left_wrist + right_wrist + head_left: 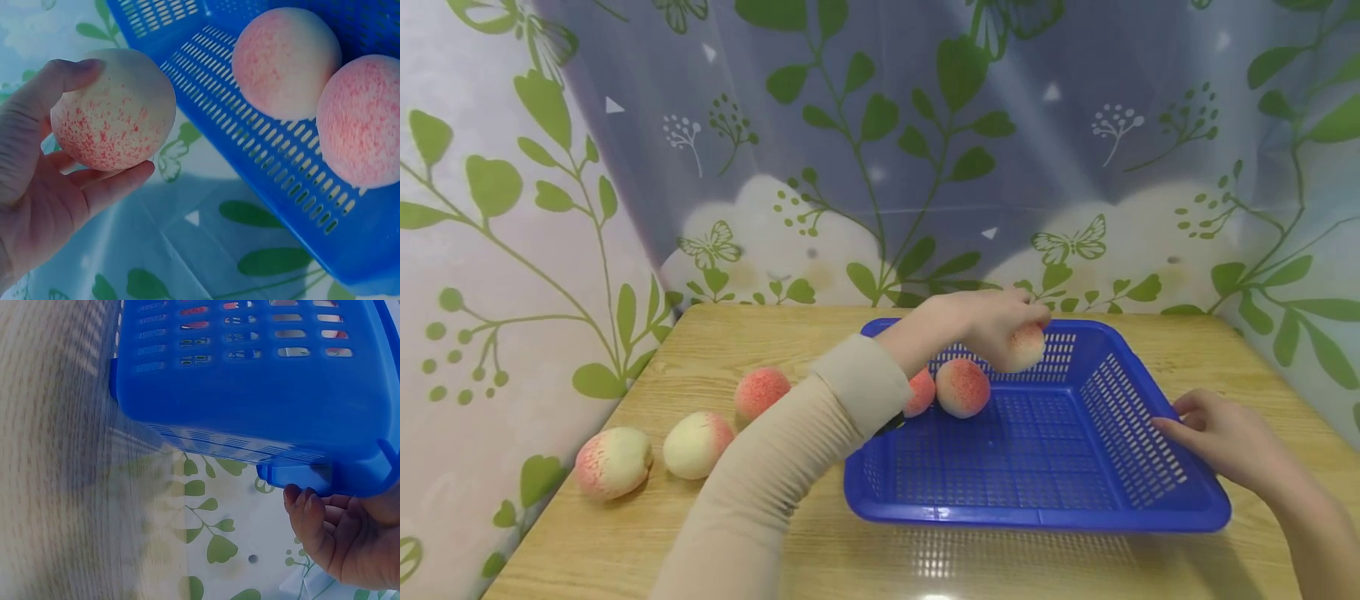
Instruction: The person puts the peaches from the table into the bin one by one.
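My left hand (981, 325) holds a pale peach (115, 109) with red speckles, thumb on one side and fingers on the other. It is over the far side of a blue plastic basket (1037, 518) in the head view. Inside the basket, at its left, two peaches sit side by side: a speckled red one (963, 388) and another (919, 393) partly hidden by the left arm. On the right, my right hand (1228, 437) grips the basket's rim, thumb on the inner side. The right wrist view shows its curled fingers (306, 512) under the rim's edge.
On the wooden table (820, 542) left of the basket lie a pale peach with a pink side (615, 463), a yellowish one (697, 446) and a redder one (762, 392), close to the left sleeve. A leaf-patterned curtain (880, 167) hangs behind the table.
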The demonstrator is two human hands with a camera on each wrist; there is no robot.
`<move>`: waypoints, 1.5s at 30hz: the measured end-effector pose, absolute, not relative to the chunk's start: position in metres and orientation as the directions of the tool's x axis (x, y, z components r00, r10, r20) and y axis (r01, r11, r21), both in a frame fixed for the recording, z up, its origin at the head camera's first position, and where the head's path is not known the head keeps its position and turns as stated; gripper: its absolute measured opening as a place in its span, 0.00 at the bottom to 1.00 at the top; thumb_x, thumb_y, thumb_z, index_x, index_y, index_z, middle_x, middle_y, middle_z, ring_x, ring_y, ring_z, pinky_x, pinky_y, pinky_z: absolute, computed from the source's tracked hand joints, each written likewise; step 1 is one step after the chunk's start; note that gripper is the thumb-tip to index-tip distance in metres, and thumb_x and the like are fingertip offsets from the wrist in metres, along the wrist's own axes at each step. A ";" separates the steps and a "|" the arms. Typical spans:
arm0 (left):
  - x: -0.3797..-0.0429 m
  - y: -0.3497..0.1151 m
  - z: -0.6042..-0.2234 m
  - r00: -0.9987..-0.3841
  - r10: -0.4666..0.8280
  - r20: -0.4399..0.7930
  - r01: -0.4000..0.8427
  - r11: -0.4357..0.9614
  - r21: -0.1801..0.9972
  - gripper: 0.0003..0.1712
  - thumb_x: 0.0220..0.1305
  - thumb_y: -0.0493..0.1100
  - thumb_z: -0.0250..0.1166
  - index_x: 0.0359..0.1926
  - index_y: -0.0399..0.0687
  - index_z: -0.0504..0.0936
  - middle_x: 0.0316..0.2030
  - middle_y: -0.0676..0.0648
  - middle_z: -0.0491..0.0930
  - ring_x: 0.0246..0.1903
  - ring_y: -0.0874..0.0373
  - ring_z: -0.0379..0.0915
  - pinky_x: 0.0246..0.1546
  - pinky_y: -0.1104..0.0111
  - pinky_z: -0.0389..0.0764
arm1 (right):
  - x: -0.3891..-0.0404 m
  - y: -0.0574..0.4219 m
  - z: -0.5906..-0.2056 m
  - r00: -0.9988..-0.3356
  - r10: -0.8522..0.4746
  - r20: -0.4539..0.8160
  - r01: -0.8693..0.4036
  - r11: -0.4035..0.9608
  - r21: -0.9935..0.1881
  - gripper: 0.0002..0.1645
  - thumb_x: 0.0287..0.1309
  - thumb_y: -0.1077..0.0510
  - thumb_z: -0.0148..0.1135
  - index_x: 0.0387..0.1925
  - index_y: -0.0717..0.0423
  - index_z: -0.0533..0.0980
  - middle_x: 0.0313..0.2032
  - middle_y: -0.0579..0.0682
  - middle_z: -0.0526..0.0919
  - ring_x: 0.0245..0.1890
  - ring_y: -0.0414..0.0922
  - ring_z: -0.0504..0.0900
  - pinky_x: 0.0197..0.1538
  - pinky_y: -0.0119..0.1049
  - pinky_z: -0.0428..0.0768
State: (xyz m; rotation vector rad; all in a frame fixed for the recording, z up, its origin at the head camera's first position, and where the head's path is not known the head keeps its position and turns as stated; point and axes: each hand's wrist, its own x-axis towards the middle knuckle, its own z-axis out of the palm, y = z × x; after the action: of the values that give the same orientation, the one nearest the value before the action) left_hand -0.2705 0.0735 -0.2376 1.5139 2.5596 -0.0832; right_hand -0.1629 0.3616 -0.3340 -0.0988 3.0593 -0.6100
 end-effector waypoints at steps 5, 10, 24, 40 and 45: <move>-0.267 0.089 -0.248 -0.474 0.844 -0.249 0.875 0.484 -0.026 0.24 0.64 0.49 0.47 0.62 0.61 0.63 0.55 0.53 0.63 0.43 0.62 0.63 0.38 0.70 0.68 | -0.162 0.361 -0.334 -0.998 -0.062 -0.006 -0.055 0.920 -0.389 0.32 0.62 0.45 0.55 0.43 0.76 0.69 0.32 0.63 0.80 0.34 0.59 0.78 0.34 0.53 0.75; -0.266 0.103 -0.262 -0.459 0.834 -0.307 0.886 0.453 -0.095 0.29 0.64 0.48 0.47 0.67 0.61 0.58 0.60 0.52 0.60 0.49 0.62 0.61 0.45 0.72 0.67 | -0.161 0.360 -0.335 -0.998 -0.058 -0.007 -0.051 0.915 -0.401 0.32 0.62 0.45 0.55 0.43 0.75 0.69 0.32 0.63 0.80 0.34 0.59 0.78 0.34 0.53 0.74; -0.261 0.128 -0.301 -0.416 0.832 -0.367 0.906 0.348 -0.239 0.28 0.70 0.50 0.38 0.71 0.63 0.52 0.69 0.48 0.51 0.60 0.54 0.60 0.61 0.66 0.60 | -0.160 0.361 -0.337 -0.999 -0.050 0.001 -0.046 0.909 -0.415 0.32 0.61 0.46 0.56 0.43 0.76 0.68 0.32 0.63 0.80 0.34 0.58 0.79 0.34 0.53 0.75; -0.261 0.130 -0.323 -0.488 0.781 -0.389 0.859 0.350 -0.375 0.31 0.69 0.47 0.45 0.70 0.70 0.50 0.69 0.54 0.50 0.64 0.56 0.54 0.61 0.65 0.61 | -0.161 0.361 -0.337 -0.999 -0.054 0.007 -0.052 0.906 -0.419 0.31 0.61 0.46 0.56 0.43 0.76 0.68 0.32 0.63 0.80 0.34 0.59 0.79 0.35 0.53 0.75; -0.261 0.132 -0.327 -0.486 0.782 -0.390 0.859 0.345 -0.378 0.28 0.71 0.51 0.41 0.70 0.71 0.50 0.70 0.55 0.49 0.65 0.57 0.52 0.62 0.65 0.59 | -0.161 0.361 -0.337 -0.998 -0.055 0.005 -0.053 0.905 -0.422 0.31 0.61 0.46 0.56 0.43 0.76 0.68 0.31 0.62 0.81 0.34 0.58 0.79 0.35 0.52 0.75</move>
State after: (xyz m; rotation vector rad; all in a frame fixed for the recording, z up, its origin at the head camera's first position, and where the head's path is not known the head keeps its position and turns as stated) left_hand -0.2609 0.1322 -0.3272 1.5104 2.4582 -0.8263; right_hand -0.1609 0.3614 -0.3374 -0.0868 3.0594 -0.6781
